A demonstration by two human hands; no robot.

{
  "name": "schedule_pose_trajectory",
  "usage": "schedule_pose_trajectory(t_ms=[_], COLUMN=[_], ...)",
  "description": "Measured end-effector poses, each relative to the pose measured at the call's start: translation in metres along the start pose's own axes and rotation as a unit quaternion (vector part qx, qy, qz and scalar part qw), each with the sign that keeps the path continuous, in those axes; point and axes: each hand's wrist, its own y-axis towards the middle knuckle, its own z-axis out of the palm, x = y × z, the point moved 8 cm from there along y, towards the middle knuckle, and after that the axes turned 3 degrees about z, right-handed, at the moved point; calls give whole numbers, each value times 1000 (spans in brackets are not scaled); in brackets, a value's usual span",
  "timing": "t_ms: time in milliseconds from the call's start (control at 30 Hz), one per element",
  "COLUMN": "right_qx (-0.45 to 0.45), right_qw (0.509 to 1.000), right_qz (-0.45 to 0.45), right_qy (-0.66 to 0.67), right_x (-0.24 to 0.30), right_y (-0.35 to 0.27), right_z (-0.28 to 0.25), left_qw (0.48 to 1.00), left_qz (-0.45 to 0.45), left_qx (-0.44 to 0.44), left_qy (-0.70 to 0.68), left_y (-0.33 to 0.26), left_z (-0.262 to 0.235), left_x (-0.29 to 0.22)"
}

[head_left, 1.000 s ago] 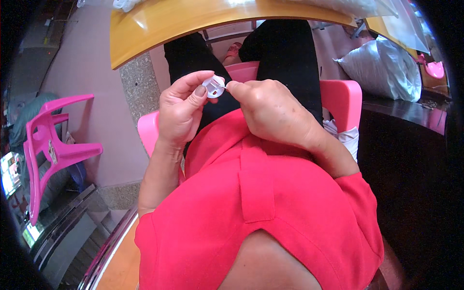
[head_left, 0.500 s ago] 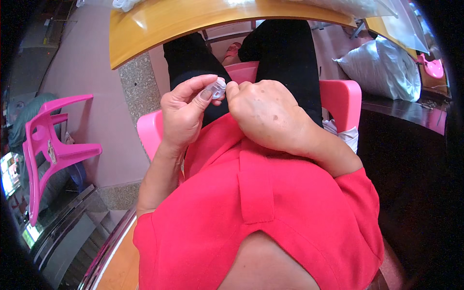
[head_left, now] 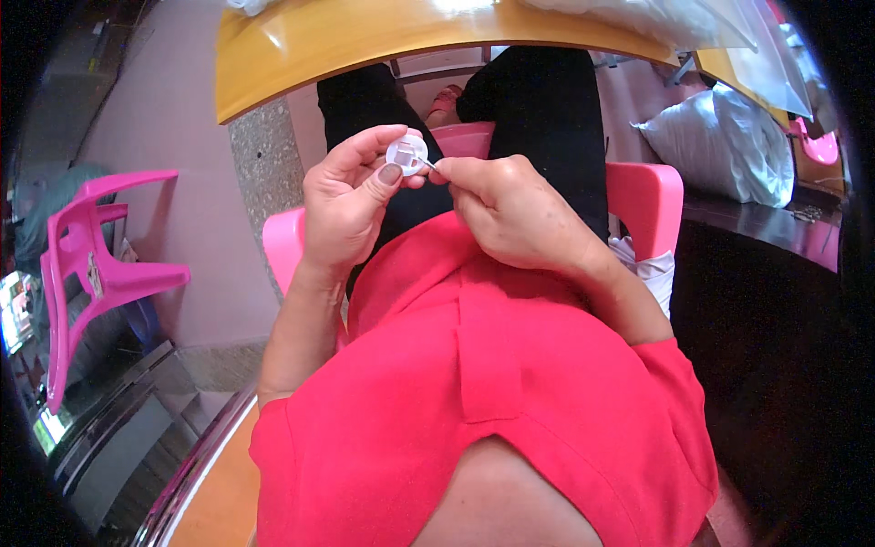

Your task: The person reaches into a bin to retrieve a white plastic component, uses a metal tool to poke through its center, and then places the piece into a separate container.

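Between the thumb and fingers of my left hand (head_left: 355,187) is a small round white plastic piece (head_left: 401,150), its face with cut-out openings turned up toward me. My right hand (head_left: 519,205) is closed in a pinch just to the right of it. A thin, pale metallic-looking pin (head_left: 425,162) runs from the right fingertips to the edge of the round piece. Most of the pin is hidden by my fingers, so its full shape cannot be made out. Both hands are held above my lap.
A yellow-brown table (head_left: 365,55) lies ahead, with clear plastic sheeting (head_left: 656,20) on it. A pink stool (head_left: 109,264) rests on its side at the left. At the right sits a full white sack (head_left: 720,146). I sit in a pink chair (head_left: 647,205).
The round piece has been turned so its flat face shows. My right hand has rotated and shifted slightly right, and the thin pin has come into view between the hands.
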Motion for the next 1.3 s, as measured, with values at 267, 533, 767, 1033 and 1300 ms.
schedule_pose_trajectory(t_ms=[267, 533, 767, 1033, 1300], right_qx=[11, -4, -41, 34, 68], right_qw=[992, 995, 997, 963, 909], right_qz=[67, 46, -58, -34, -77], right_qy=[106, 89, -28, -264, -405], right_x=[-16, -11, 4, 21, 29], right_y=[3, 6, 3, -1, -5], right_z=[13, 15, 17, 20, 28], left_qw=[1000, 999, 998, 983, 964], left_qz=[-8, -8, 5, 67, 62], left_qx=[-22, -26, -32, -22, -9], left_qy=[-13, 17, 46, 169, 258], left_y=[-2, -3, -5, -12, -14], left_z=[-6, -7, -7, 1, 11], left_x=[3, 3, 1, -7, -6])
